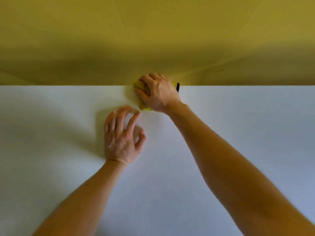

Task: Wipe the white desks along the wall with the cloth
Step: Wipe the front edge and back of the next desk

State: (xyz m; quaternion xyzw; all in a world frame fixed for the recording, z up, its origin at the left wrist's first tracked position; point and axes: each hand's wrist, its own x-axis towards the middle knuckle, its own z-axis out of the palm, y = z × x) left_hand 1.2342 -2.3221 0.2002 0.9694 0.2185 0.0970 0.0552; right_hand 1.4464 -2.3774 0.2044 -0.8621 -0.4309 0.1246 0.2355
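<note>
A white desk [238, 133] fills the lower two thirds of the head view and meets a yellow wall at its far edge. My right hand [158, 92] presses a crumpled yellow cloth [138, 86] onto the desk right at that far edge, next to the wall. Most of the cloth is hidden under the hand; a dark tag or corner [177, 87] pokes out on the right. My left hand [121, 138] rests on the desk nearer to me, fingers spread, holding nothing, its fingertips close to the cloth's lower corner.
The yellow wall [153, 40] rises straight behind the desk and closes off the far side. Soft shadows lie on the desk to the left of my hands.
</note>
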